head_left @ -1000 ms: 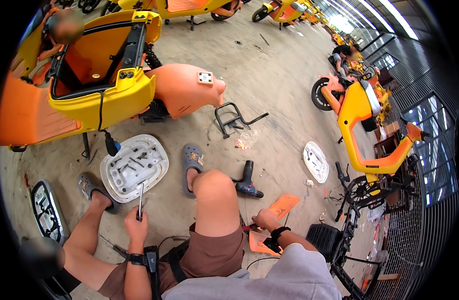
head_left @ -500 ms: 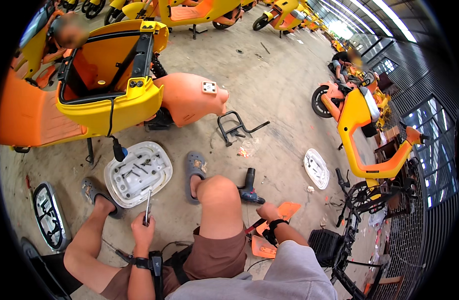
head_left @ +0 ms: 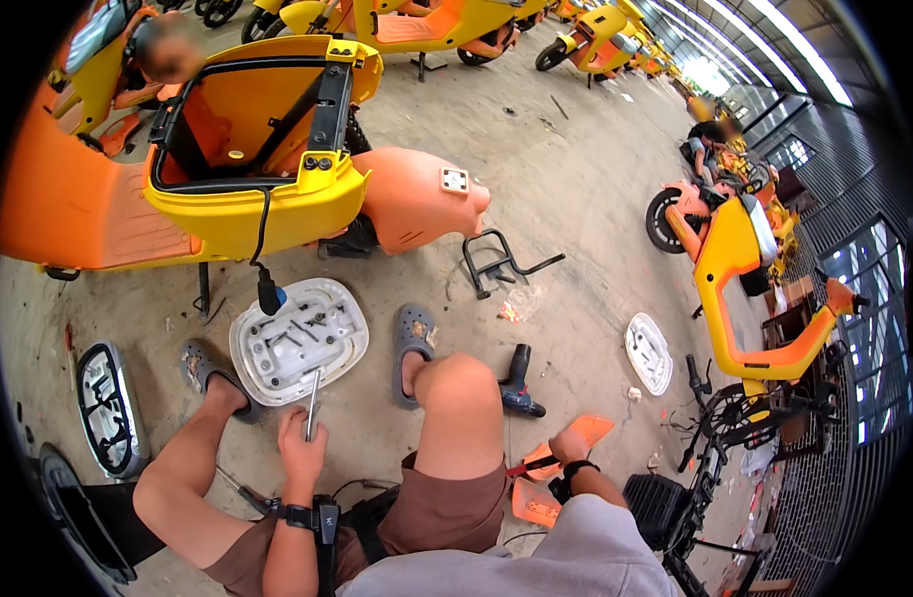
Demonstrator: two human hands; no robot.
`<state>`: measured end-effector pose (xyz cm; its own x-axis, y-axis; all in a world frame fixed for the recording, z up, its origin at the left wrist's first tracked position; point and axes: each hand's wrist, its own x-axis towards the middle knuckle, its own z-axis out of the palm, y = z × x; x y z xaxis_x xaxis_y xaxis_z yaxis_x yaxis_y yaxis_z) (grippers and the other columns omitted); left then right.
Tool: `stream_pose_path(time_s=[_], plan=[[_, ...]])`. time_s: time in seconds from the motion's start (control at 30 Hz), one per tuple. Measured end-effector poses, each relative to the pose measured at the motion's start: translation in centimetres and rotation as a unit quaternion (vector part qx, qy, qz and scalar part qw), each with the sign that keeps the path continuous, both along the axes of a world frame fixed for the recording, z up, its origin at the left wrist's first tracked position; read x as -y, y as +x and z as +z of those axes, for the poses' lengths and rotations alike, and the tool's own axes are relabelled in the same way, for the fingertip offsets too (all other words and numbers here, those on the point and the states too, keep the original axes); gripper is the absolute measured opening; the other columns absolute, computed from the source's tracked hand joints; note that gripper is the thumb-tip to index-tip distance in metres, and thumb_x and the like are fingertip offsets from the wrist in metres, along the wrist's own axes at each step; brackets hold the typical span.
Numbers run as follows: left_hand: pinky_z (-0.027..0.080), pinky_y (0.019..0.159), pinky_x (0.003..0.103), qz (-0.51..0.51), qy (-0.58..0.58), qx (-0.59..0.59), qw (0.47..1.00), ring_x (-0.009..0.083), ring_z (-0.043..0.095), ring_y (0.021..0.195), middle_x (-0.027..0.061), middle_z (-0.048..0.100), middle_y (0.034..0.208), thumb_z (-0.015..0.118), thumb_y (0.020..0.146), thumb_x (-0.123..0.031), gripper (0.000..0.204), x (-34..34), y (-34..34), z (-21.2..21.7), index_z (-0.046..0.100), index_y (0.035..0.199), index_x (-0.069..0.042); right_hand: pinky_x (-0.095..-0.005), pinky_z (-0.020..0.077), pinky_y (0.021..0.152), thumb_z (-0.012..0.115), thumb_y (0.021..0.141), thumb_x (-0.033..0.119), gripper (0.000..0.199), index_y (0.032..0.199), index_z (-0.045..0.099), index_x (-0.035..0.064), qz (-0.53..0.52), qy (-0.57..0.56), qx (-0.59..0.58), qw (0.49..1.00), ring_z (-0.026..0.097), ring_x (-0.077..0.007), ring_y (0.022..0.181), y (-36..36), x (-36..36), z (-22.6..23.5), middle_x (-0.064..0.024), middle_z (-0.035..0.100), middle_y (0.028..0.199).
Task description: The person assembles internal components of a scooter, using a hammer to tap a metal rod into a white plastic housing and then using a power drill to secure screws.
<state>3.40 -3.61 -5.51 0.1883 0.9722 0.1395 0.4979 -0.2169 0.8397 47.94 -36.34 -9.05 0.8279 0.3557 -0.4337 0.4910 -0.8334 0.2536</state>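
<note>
My left hand [head_left: 302,450] is closed around a slim silver metal tool [head_left: 312,403], whose kind I cannot make out. The tool points up toward the near rim of a white plastic tray-like cover [head_left: 240,343], which holds several loose bolts and small parts. Out to the right, my right hand [head_left: 573,445] is closed at the end of a red-and-black tool [head_left: 532,467], its fingers partly hidden. Orange plastic pieces [head_left: 536,504] lie under and beside that hand. A cordless drill [head_left: 517,383] rests on the floor just beyond it.
A yellow-and-orange scooter [head_left: 258,214] with an open box stands ahead left. A bent black metal frame [head_left: 501,264] lies past my feet. Another white cover [head_left: 648,354] and a partly stripped scooter [head_left: 725,289] are on the right. A black-rimmed cover [head_left: 108,408] lies far left.
My right hand has moved away from the drill, down and right toward the orange pieces, and the red-and-black tool has tilted with it. My left hand keeps its hold. The whole view has shifted slightly.
</note>
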Motion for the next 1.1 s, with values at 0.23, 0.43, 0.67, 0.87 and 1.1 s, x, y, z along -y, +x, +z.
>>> stream_pose_path(time_s=[0.23,0.43,0.67,0.87,1.1], plan=[[0.048,0.089,0.040,-0.020,-0.013,0.014,1.000,0.0372,0.061,0.097,0.0189,0.063,0.105,0.069,0.072,-0.005,0.025,0.3,0.3,-0.1,0.064,0.094,0.005,-0.0353,0.0580,0.060,0.051,0.086,0.022,0.032,0.084,0.068,-0.0055,-0.073,0.050,-0.007,0.996,0.068,-0.0249,0.053,-0.4,3.4,-0.8,-0.0163,0.069,0.067],[0.049,0.084,0.039,0.008,-0.054,0.040,0.998,0.0353,0.062,0.093,0.0168,0.064,0.101,0.068,0.072,-0.003,0.024,-0.1,-0.6,-1.0,0.064,0.095,0.003,-0.0388,0.0571,0.066,0.053,0.084,0.027,0.034,0.078,0.070,-0.0019,-0.134,0.038,-0.042,0.989,0.071,-0.0292,0.070,-4.3,-0.7,4.8,-0.0192,0.070,0.078],[0.049,0.080,0.037,-0.014,-0.072,0.036,0.997,0.0335,0.062,0.090,0.0161,0.064,0.098,0.069,0.073,-0.004,0.025,-0.2,-0.7,-0.5,0.064,0.097,0.003,-0.0419,0.0559,0.065,0.054,0.084,0.031,0.036,0.080,0.071,0.0002,0.006,0.019,-0.056,0.998,0.069,-0.0302,0.069,-5.1,1.3,3.1,-0.0166,0.069,0.073],[0.049,0.075,0.034,-0.011,-0.076,0.023,0.997,0.0290,0.063,0.087,0.0138,0.065,0.098,0.068,0.075,-0.005,0.024,0.0,-0.9,-0.5,0.065,0.098,0.001,-0.0360,0.0559,0.063,0.052,0.086,0.037,0.039,0.078,0.074,0.0063,0.063,-0.040,-0.058,0.995,0.069,-0.0218,0.060,-5.1,1.4,3.1,-0.0063,0.066,0.056],[0.050,0.083,0.034,0.025,-0.141,0.045,0.989,0.0247,0.065,0.096,0.0155,0.066,0.104,0.068,0.078,-0.008,0.037,-0.1,-1.3,-1.0,0.061,0.113,0.003,-0.0392,0.0545,0.062,0.060,0.084,0.041,0.040,0.089,0.071,0.0031,0.001,-0.046,-0.179,0.983,0.070,-0.0257,0.071,-5.7,-1.6,6.7,-0.0128,0.071,0.079]])
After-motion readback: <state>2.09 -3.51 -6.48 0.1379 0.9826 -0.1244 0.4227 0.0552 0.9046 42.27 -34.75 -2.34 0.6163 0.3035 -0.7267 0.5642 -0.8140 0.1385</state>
